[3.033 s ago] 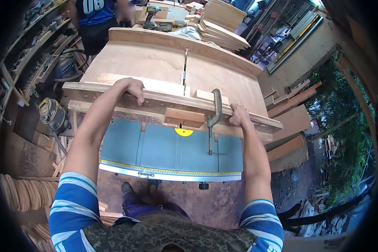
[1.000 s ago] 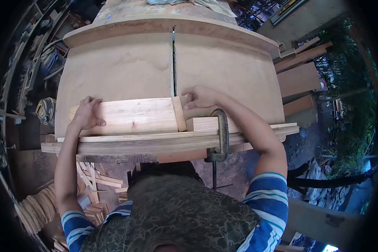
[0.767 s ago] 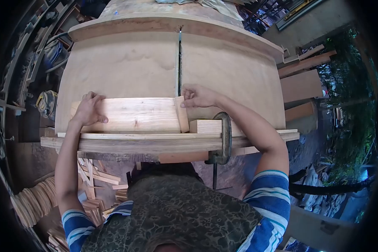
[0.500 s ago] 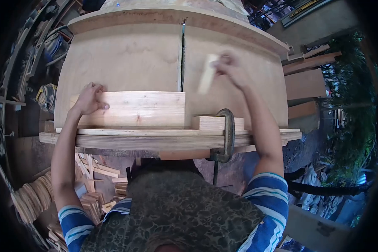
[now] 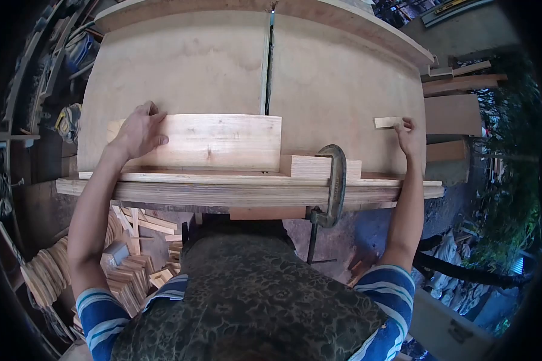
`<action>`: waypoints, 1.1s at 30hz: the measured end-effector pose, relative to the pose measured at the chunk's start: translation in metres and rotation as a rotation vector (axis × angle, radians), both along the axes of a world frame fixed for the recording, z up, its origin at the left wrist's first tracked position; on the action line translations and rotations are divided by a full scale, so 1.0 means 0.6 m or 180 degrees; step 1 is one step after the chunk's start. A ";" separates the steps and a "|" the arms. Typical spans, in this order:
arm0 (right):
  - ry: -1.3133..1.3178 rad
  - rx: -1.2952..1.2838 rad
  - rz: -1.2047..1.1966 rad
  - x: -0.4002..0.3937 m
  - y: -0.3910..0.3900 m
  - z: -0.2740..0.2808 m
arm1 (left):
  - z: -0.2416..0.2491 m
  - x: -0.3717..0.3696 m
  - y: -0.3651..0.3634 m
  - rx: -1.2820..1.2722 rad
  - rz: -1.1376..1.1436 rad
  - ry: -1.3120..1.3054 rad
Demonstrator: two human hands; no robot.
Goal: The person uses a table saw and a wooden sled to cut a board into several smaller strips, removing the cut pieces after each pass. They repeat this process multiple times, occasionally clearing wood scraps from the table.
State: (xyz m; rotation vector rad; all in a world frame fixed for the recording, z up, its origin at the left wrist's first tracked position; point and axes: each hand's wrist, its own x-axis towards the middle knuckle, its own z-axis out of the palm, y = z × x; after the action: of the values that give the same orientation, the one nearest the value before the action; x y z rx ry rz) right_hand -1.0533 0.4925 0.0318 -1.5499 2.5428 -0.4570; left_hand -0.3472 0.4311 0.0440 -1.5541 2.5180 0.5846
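Near the front of the sled-like plywood bench top [image 5: 180, 66] lies a pale wooden board [image 5: 223, 141], its long side toward the front fence. My left hand [image 5: 141, 132] grips its left part, thumb on the face and fingers curled over the far edge. At its right end the board meets, or nearly meets, a wooden block [image 5: 306, 166] held by a C-clamp [image 5: 338, 180]. Over at the right side of the top, my right hand [image 5: 408, 132] pinches a small flat wood offcut [image 5: 386, 122], partly hidden by the fingers.
A narrow slot [image 5: 268, 72] runs front to back through the top. A raised wooden fence [image 5: 355, 27] stands along the far edge, and a layered one [image 5: 223, 194] along the front. Stacked wood pieces [image 5: 126, 274] lie below left; planks [image 5: 451, 114] lie beyond the right side.
My right hand has carried the small offcut from near the middle to the right side. The board has slid right, closing the gap to the clamped block. The camera view has shifted slightly.
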 end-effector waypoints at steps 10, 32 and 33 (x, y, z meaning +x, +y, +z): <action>-0.1052 -0.0797 0.0256 0.184 0.180 0.069 | 0.053 -0.045 0.088 0.0875 -0.0271 0.0550; 0.0124 -0.2988 -0.1833 0.357 0.658 -0.106 | 0.077 -0.118 0.125 0.1171 -0.0930 -0.0158; -0.0111 -0.2975 -0.1969 0.347 0.616 -0.028 | 0.077 -0.119 0.123 0.1145 -0.0954 -0.0168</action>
State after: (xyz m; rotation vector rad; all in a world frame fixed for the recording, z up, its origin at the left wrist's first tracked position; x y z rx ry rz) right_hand -0.8448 0.8624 0.0153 -0.7752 2.8863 -1.9185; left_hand -0.4186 0.5047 0.0902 -1.0331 2.3734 0.8761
